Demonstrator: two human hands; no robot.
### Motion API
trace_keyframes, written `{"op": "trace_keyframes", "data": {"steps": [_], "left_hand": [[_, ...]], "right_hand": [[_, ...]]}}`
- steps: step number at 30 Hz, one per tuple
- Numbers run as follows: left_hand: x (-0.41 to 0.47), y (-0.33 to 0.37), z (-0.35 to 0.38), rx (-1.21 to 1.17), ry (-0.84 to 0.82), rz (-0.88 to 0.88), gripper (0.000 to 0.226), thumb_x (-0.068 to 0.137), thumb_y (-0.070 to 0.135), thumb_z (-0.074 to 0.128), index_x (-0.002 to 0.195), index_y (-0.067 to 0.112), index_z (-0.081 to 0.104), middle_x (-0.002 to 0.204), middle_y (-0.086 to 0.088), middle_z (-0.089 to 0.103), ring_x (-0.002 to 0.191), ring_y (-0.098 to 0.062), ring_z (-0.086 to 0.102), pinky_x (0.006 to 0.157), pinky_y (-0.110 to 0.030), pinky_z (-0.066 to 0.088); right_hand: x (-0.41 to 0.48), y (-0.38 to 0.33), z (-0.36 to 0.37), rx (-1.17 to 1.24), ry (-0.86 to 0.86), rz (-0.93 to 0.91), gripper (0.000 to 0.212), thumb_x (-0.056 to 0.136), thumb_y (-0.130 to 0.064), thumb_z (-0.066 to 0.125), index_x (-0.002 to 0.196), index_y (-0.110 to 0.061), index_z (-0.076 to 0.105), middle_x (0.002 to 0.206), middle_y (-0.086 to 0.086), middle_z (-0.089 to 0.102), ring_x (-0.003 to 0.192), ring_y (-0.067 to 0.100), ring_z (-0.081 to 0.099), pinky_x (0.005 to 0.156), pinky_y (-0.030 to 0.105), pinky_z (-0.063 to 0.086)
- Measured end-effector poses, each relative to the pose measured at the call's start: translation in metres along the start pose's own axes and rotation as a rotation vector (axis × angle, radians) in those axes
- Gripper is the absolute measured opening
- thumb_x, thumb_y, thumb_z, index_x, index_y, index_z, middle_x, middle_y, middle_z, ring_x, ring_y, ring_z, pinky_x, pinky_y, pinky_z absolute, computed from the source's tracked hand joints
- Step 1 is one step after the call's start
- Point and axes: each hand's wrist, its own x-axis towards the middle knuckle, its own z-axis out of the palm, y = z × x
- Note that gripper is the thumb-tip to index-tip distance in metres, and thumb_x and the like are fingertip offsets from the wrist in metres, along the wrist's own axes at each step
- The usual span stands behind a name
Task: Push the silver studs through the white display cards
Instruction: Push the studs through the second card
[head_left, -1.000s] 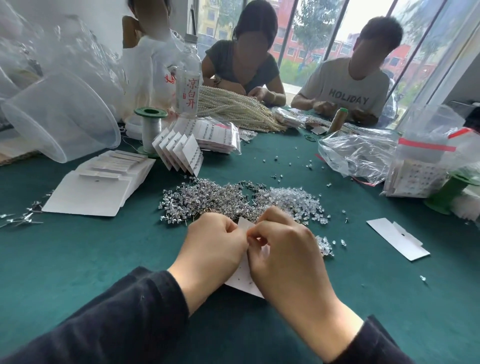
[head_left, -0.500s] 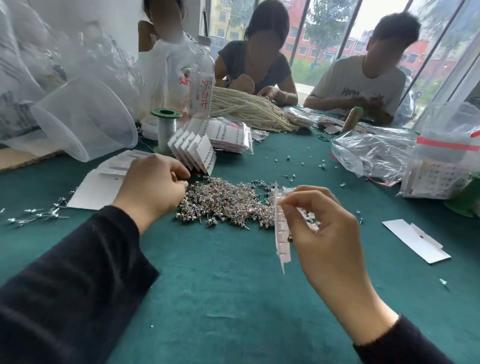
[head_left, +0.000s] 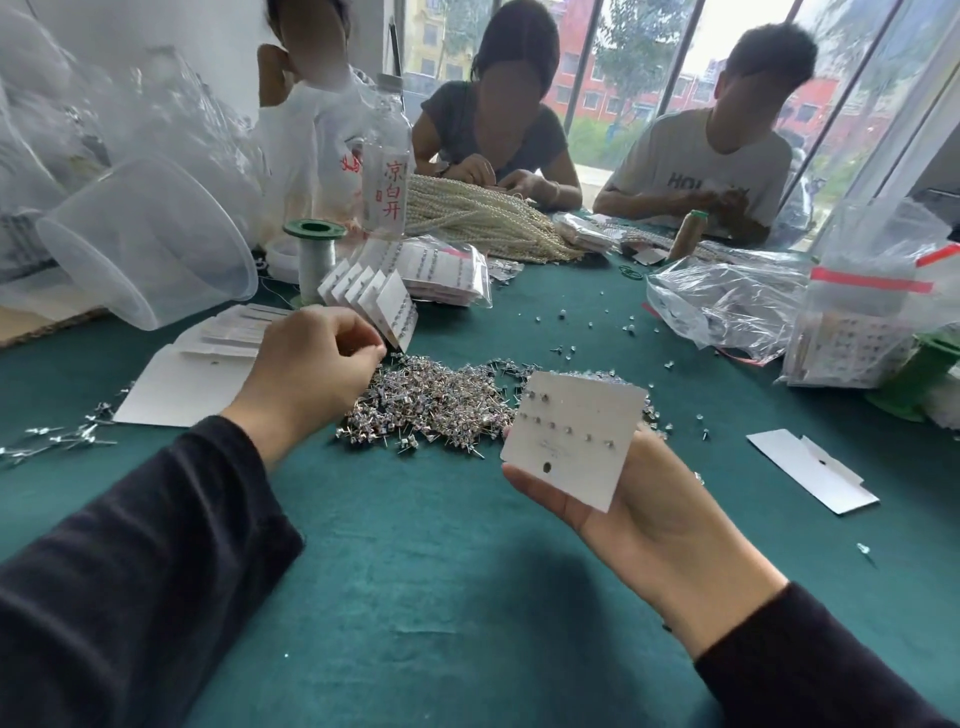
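White display card (head_left: 574, 436): square, matte, thin stock, held tilted face-up over the right end of the stud pile (head_left: 431, 400). Two studs sit in a short row near its top edge, w/ a longer slanting row beneath. There's a small round punched hole toward the bottom.

Right hand (head_left: 639, 514) is palm-up on the near-right side of the pile. The card lies across its fingers, fingertips peeking out at the card's left edge, thumb against the right edge. Left hand (head_left: 311, 364) hangs over the pile's left end, fingers curled in, thumb and forefinger tips together. Can't tell if a stud is betw. them.

The pile itself is a low glittery heap of tiny silver posts w/ stone heads, spiky and tangled, on the teal cloth table (head_left: 415, 597). Loose strays lie beyond it.

Left of the pile is a fan of blank white cards (head_left: 208, 358), flat and sharp-cornered. Just behind it stands a leaning row of finished cards (head_left: 371, 296), and past those a clear bag (head_left: 447, 270) stuffed w/ carded pieces. Far left of the pile a clear plastic tub (head_left: 150, 239) lies tipped on its side; can't make out anything in it. Behind the pile are a green-capped spool (head_left: 313, 254), a clear bottle (head_left: 387, 171) w/ red lettering and a bundle of cream pearl strands (head_left: 478, 218). Right of the pile sits a crinkly clear bag (head_left: 727, 306), contents unclear, plus a lone flat card (head_left: 810, 470).
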Motion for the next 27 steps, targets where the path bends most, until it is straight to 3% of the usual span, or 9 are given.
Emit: {"op": "trace_keyframes", "data": {"steps": [2,5,7,12,16,20,27], "left_hand": [[-0.002,0.010,-0.002,-0.264,-0.135,-0.056,0.009,0.087,0.010,0.058,0.080,0.015,0.061,0.068,0.003,0.066,0.066,-0.015,0.061,0.065,-0.030,0.047],[-0.016,0.031,-0.003,-0.579,-0.325,-0.052,0.012,0.085,0.008,0.060,0.078,0.018,0.060,0.061,0.003,0.068,0.053,-0.005,0.058,0.055,-0.024,0.047],[-0.027,0.044,-0.003,-0.730,-0.416,-0.020,0.004,0.073,0.020,0.068,0.074,0.019,0.065,0.061,0.002,0.068,0.054,-0.005,0.058,0.052,-0.016,0.046],[-0.041,0.062,-0.001,-0.952,-0.540,-0.086,0.024,0.053,0.028,0.075,0.073,0.014,0.075,0.067,-0.004,0.072,0.054,-0.008,0.063,0.049,-0.014,0.047],[-0.046,0.067,0.003,-0.982,-0.562,-0.138,0.020,0.054,0.014,0.072,0.073,0.007,0.074,0.070,-0.009,0.073,0.058,-0.012,0.066,0.053,-0.017,0.051],[-0.048,0.069,0.004,-0.943,-0.537,-0.107,0.008,0.067,0.000,0.070,0.069,0.007,0.074,0.065,-0.004,0.071,0.056,-0.008,0.063,0.052,-0.016,0.049],[-0.050,0.070,0.003,-0.900,-0.533,-0.067,0.011,0.071,-0.002,0.069,0.071,0.008,0.074,0.066,0.000,0.071,0.057,-0.004,0.062,0.053,-0.013,0.047]], "right_hand": [[0.000,-0.001,-0.002,0.144,-0.063,0.082,0.027,0.048,-0.011,0.066,0.074,-0.012,0.072,0.082,0.010,0.067,0.076,0.026,0.064,0.065,0.039,0.057],[0.001,0.000,-0.005,0.208,-0.081,0.158,0.022,0.062,-0.016,0.058,0.077,-0.009,0.072,0.089,0.014,0.067,0.082,0.031,0.064,0.066,0.042,0.056],[0.001,-0.001,-0.005,0.200,-0.093,0.188,0.027,0.068,-0.019,0.054,0.083,-0.006,0.072,0.095,0.017,0.066,0.086,0.034,0.064,0.068,0.044,0.056],[0.002,-0.003,-0.003,0.172,-0.226,0.223,0.031,0.062,-0.021,0.062,0.088,-0.007,0.073,0.093,0.012,0.067,0.085,0.026,0.065,0.071,0.038,0.056],[0.002,-0.001,-0.002,0.164,-0.245,0.218,0.026,0.062,-0.021,0.063,0.083,-0.010,0.074,0.080,0.005,0.064,0.079,0.020,0.061,0.071,0.034,0.056],[0.002,0.000,-0.002,0.110,-0.237,0.197,0.025,0.065,-0.023,0.059,0.082,-0.012,0.075,0.082,0.006,0.069,0.078,0.019,0.067,0.069,0.031,0.056],[0.001,-0.001,0.000,0.066,-0.258,0.165,0.024,0.059,-0.023,0.064,0.079,-0.014,0.075,0.079,0.004,0.070,0.075,0.016,0.068,0.067,0.028,0.056]]}}
